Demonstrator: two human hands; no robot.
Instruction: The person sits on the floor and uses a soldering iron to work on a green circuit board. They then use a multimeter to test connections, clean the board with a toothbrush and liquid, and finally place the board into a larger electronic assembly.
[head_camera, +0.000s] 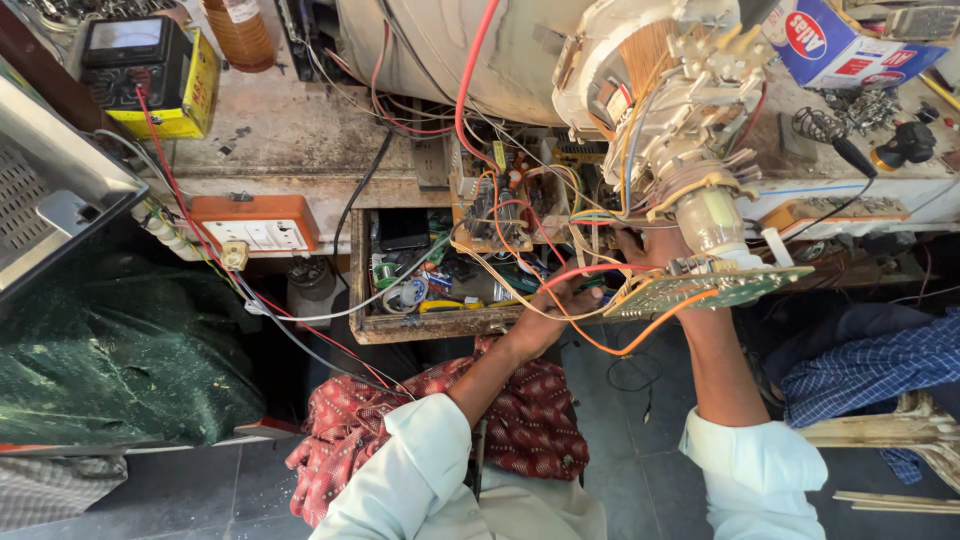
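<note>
My left hand (558, 305) reaches forward under a tangle of orange, red and white wires (520, 225), its fingers curled among them beside the open drawer (440, 322). My right hand (648, 247) is higher, against the neck of a picture tube (705, 215), and is partly hidden by a small green circuit board (715, 288) fixed on the neck's end. The fingers appear to grip that neck and board. A brown circuit board (495, 200) hangs from the wires behind my left hand.
A yellow-cased meter (150, 75) and an orange socket box (255, 225) sit at the left of the worn bench (290, 135). A soldering tool (835, 140), a blue carton (840, 45) and loose parts lie at the right. A red patterned cloth (400, 410) covers my lap.
</note>
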